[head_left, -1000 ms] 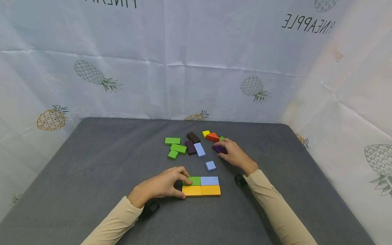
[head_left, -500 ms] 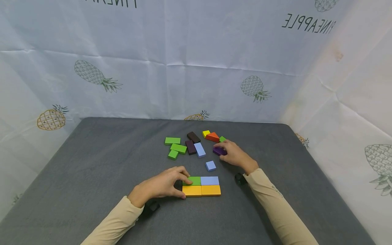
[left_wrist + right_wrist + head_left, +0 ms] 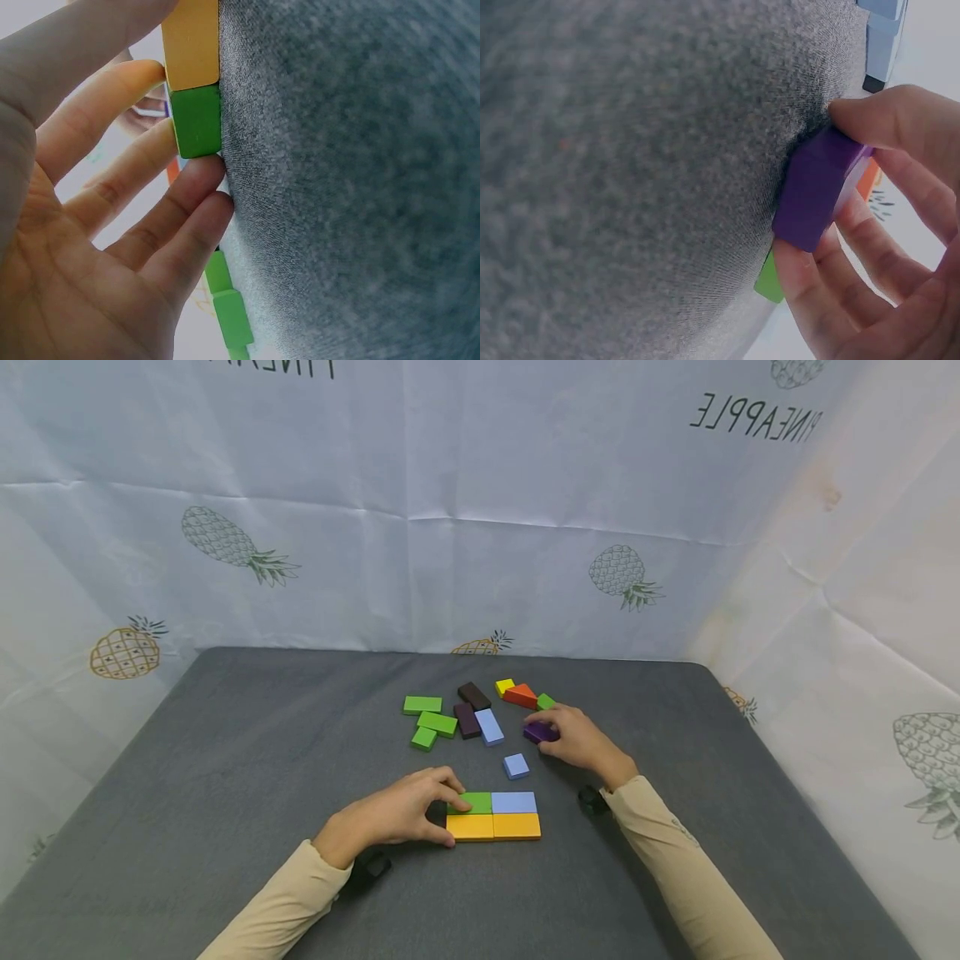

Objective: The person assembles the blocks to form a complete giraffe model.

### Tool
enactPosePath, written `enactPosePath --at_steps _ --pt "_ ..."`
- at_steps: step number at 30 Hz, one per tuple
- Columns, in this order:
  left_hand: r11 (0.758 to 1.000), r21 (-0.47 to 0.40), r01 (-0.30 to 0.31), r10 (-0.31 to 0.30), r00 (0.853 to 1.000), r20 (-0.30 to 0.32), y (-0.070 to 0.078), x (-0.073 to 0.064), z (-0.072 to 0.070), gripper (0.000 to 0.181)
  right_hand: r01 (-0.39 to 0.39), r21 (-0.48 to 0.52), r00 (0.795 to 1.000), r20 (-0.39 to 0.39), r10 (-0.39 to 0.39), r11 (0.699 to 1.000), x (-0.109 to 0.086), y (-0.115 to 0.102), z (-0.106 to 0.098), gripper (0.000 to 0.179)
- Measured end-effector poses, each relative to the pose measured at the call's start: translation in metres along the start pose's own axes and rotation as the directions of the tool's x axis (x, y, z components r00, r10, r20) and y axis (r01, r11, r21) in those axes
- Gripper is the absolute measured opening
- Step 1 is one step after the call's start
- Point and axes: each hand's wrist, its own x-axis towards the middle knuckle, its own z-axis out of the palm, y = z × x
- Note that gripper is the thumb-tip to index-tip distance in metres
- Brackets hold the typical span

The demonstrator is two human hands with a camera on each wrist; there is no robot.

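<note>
In the head view, my left hand (image 3: pixel 405 807) spans the left end of a flat group of blocks, thumb at the near corner and index finger on top. Under it lie a green block (image 3: pixel 480 802) and an orange-yellow block (image 3: pixel 470 828); a light blue block (image 3: pixel 513 802) and a second orange-yellow block (image 3: pixel 517 827) adjoin them on the right. The left wrist view shows fingertips against the far side of the green block (image 3: pixel 198 121). My right hand (image 3: pixel 577 739) pinches a purple block (image 3: pixel 814 187) between thumb and fingers, low over the grey cloth.
Several green blocks (image 3: pixel 437 724) lie left of the middle, beside two dark blocks (image 3: pixel 467 722) and a light blue one (image 3: pixel 489 727). A small light blue block (image 3: pixel 516 767) sits between the hands. Yellow (image 3: pixel 505 687), red-orange (image 3: pixel 521 696) and green (image 3: pixel 545 701) pieces lie farther back.
My right hand has shifted slightly right and toward me with the purple block, showing more of the small green piece behind it. The left hand and the grouped blocks stay put.
</note>
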Motion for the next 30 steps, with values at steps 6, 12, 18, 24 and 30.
enactPosePath --at_steps 6,12,18,24,30 --pt "1.000 -0.002 -0.005 0.005 1.000 -0.003 0.000 0.000 0.001 0.044 -0.026 -0.004 0.999 -0.029 0.026 1.000 -0.004 0.001 0.001 0.044" --pt "1.000 -0.002 -0.005 0.005 1.000 -0.001 0.000 0.000 0.001 0.044 -0.026 0.014 0.999 -0.039 0.027 1.000 -0.009 0.001 -0.001 0.045" --pt "1.000 0.000 -0.011 0.011 1.000 -0.005 -0.001 0.001 0.001 0.044 -0.036 0.037 0.999 -0.038 0.037 0.999 -0.016 0.000 -0.002 0.044" --pt "1.000 0.004 -0.016 0.016 1.000 -0.015 -0.001 0.000 0.001 0.044 -0.032 0.053 0.998 -0.045 0.034 0.998 -0.023 -0.004 -0.003 0.044" --pt "1.000 0.001 -0.015 0.015 1.000 -0.013 -0.001 0.000 0.001 0.045 -0.043 0.057 0.998 -0.046 0.045 0.997 -0.030 -0.014 -0.007 0.044"
